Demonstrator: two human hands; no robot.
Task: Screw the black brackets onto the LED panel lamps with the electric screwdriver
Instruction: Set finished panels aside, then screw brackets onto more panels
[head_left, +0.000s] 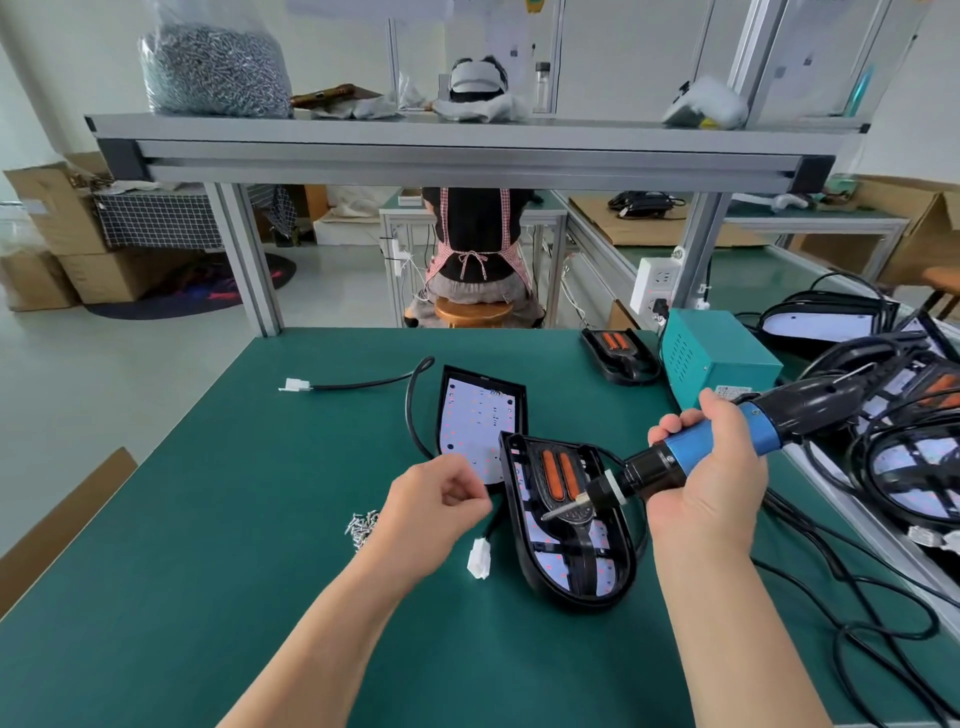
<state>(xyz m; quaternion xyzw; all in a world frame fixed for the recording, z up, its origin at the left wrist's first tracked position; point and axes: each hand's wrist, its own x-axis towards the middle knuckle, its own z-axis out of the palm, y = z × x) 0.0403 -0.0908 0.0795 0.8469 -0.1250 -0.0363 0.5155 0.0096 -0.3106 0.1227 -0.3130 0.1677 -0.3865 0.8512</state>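
Observation:
An LED panel lamp (569, 566) lies on the green mat at centre with a black bracket (558, 475) bearing orange strips on it. A second lamp (475, 415) lies just behind it, without a bracket. My right hand (711, 478) grips the blue and black electric screwdriver (691, 452), its bit pointing left over the bracket. My left hand (441, 501) hovers left of the lamp with fingers curled and pinched together; whether a screw is between them I cannot tell. A small pile of screws (362, 526) lies left of that hand.
A teal power box (719, 358) and another bracket (618, 351) sit at the back right. More lamps (914, 483) with black cables are stacked at the right. A white connector (479, 558) lies by the lamp. A person sits beyond the bench, back turned.

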